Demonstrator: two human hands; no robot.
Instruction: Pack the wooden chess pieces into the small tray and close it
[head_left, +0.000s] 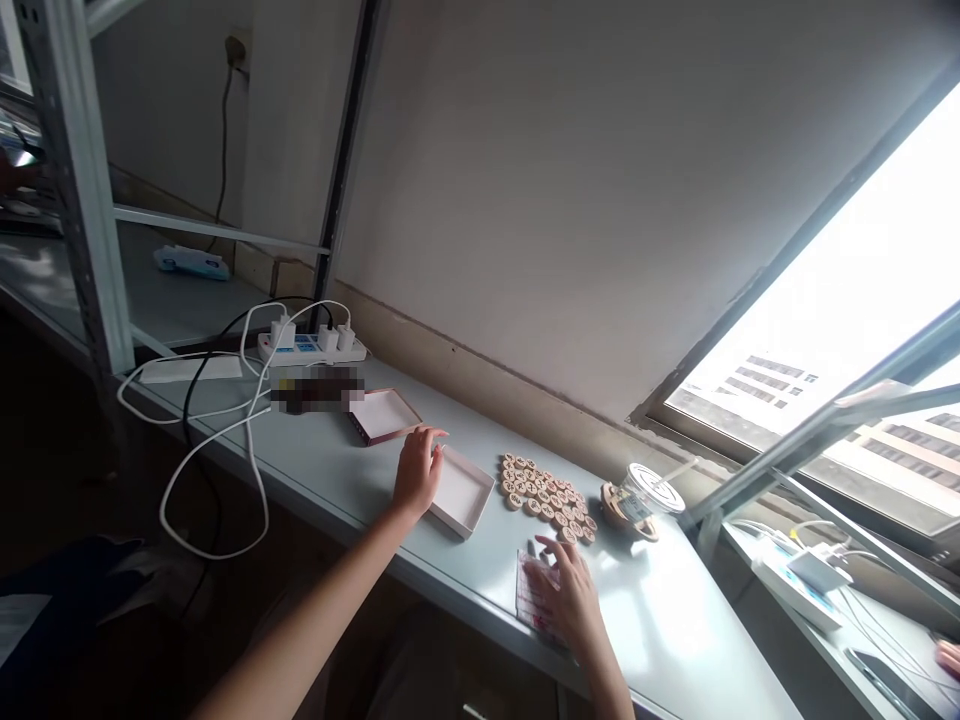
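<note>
My left hand [420, 470] is over the left edge of an open box tray [461, 490] with a white inside. Its fingers are loosely bent, the thumb apart from them, and nothing shows between them. My right hand [574, 595] rests with fingers apart over a thin sheet with a pink printed grid [529, 600], near the table's front edge. The hand covers part of the sheet. Beyond it, round wooden Chinese chess pieces [544, 490] lie face up in a close cluster. Left of the tray lies a second shallow box half [386, 413] with a darker rim.
A lidded plastic cup with a straw [651, 490] leans by a brown holder at the right. White cables [251, 440] trail from a power strip [307, 348] over the table's [480, 570] front edge. Metal frame posts [82, 200] stand at the left. Another person's hand [949, 655] shows far right.
</note>
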